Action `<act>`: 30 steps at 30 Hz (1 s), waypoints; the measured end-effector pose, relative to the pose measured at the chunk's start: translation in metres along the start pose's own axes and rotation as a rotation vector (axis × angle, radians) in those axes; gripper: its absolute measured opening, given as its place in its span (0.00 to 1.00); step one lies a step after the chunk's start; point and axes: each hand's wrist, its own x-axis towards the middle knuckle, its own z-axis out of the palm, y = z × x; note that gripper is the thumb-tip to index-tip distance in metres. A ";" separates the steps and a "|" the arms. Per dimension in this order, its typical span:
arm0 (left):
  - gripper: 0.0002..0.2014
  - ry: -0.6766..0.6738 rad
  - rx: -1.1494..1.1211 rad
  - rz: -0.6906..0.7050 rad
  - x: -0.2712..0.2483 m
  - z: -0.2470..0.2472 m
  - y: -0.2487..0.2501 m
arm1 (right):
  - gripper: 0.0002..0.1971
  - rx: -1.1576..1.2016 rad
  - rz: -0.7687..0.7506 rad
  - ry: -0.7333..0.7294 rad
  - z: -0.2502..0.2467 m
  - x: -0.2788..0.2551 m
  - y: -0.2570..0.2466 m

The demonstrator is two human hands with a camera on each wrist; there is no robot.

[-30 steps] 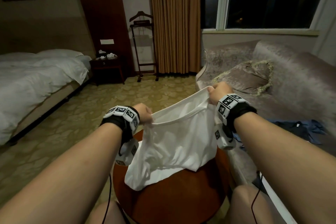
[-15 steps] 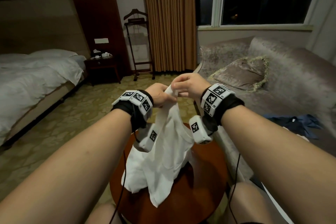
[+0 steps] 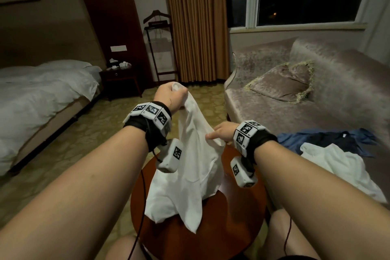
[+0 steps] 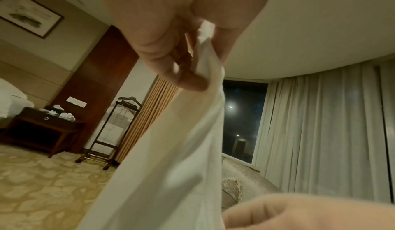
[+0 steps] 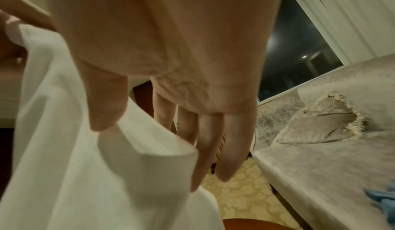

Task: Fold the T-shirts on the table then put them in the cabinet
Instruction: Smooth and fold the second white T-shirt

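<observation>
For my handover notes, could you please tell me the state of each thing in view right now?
white T-shirt: held up, unfolded, its lower end on the table
left hand: grips the shirt's top
right hand: fingers straight, touching the shirt's side
clothes on the sofa: lying unfolded
curtain: drawn aside

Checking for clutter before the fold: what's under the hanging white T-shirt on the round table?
Bare tabletop shows on the round table around the white T-shirt; its hem drapes there. Whatever lies beneath is covered.
</observation>
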 end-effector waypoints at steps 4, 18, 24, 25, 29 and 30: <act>0.11 0.096 0.037 -0.033 0.007 -0.008 -0.001 | 0.11 0.060 0.075 -0.018 0.007 -0.002 0.003; 0.09 0.278 0.317 -0.167 0.013 -0.068 0.012 | 0.03 1.123 -0.069 0.298 -0.059 -0.029 -0.032; 0.11 0.362 0.253 -0.077 0.005 -0.099 0.049 | 0.10 0.906 -0.319 0.596 -0.106 -0.058 -0.072; 0.09 0.374 0.225 -0.045 0.003 -0.104 0.055 | 0.10 0.885 -0.356 0.637 -0.113 -0.064 -0.080; 0.13 0.207 0.080 0.105 -0.013 -0.123 0.077 | 0.11 0.788 -0.450 0.764 -0.138 -0.088 -0.108; 0.20 0.105 0.074 0.118 -0.019 -0.125 0.081 | 0.11 0.741 -0.454 0.784 -0.141 -0.092 -0.112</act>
